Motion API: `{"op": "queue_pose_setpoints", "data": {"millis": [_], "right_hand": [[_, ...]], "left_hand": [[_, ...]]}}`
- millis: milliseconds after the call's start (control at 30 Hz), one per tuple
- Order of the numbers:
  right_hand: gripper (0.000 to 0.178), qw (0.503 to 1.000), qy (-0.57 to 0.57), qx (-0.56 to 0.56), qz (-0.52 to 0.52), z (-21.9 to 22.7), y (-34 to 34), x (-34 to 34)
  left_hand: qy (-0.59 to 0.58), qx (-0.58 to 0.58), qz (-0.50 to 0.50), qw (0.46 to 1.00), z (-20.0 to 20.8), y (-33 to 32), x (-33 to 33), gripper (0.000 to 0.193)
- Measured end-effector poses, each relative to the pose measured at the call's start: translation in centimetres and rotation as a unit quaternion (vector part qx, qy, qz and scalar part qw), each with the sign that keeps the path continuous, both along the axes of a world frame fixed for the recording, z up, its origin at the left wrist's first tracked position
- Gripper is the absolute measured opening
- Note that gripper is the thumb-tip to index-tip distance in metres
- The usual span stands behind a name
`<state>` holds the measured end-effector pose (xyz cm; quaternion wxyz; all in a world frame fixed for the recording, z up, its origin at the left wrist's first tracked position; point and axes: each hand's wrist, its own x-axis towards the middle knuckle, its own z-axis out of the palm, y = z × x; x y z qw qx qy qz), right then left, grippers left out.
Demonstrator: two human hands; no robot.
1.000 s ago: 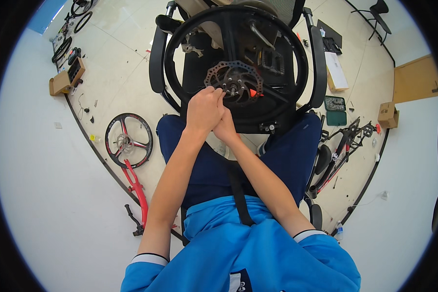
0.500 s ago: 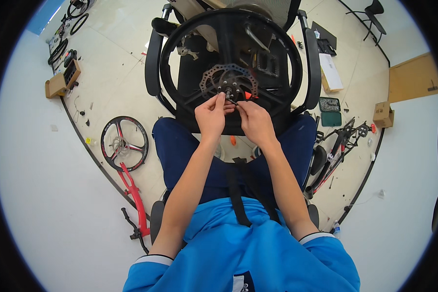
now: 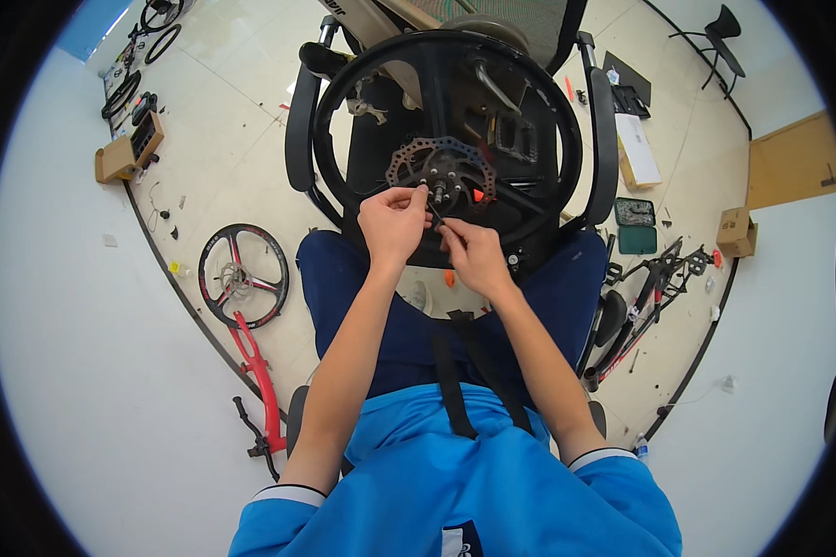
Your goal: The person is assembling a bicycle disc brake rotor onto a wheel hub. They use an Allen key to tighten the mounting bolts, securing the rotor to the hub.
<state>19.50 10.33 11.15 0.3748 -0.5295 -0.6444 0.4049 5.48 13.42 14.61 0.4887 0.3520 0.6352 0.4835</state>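
Note:
A black three-spoke bicycle wheel lies across the seat of a black office chair in front of me. A perforated brake disc is bolted round its hub, and an axle sticks up in the middle. My left hand pinches at the disc's near left side, beside the axle. What its fingertips grip is hidden. Close by, my right hand pinches a thin dark tool that slants up toward the left fingertips. Its exact kind is too small to tell.
Chair armrests flank the wheel, and a bicycle pedal shows beneath it. On the floor at left are another three-spoke wheel and a red frame part. At right lie a bicycle frame, a green case and a cardboard box.
My right hand has drawn back toward me, away from the axle, still pinching the thin tool. My left hand has shifted slightly left. The whole view has moved a little.

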Motion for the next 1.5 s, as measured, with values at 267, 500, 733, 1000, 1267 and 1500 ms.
{"op": "queue_pose_setpoints", "data": {"millis": [267,500,733,1000,1267,1500], "right_hand": [[0.012,0.960,-0.212,0.178,0.043,2.0,1.1,2.2],[0.017,0.942,-0.287,0.076,0.155,5.9,3.7,4.5],[0.016,0.985,-0.151,0.041,0.074,3.7,1.4,2.7],[0.015,0.985,-0.147,0.028,0.081,4.7,2.2,3.8],[0.011,0.971,-0.177,0.115,0.114,7.5,0.3,6.3],[0.016,0.931,-0.311,0.122,0.148,12.1,4.6,9.5]], "left_hand": [[-0.181,-0.051,-0.003,0.982,-0.7,0.4,-0.9,0.018],[-0.271,-0.079,-0.003,0.959,-0.4,0.0,-0.5,0.022],[-0.116,-0.072,-0.073,0.988,-0.2,1.8,-1.4,0.021],[-0.098,-0.063,-0.024,0.993,0.8,0.8,0.1,0.020],[-0.168,-0.020,-0.027,0.985,3.9,-4.5,1.2,0.023],[-0.473,-0.049,0.067,0.877,2.3,-1.8,6.8,0.021]]}}
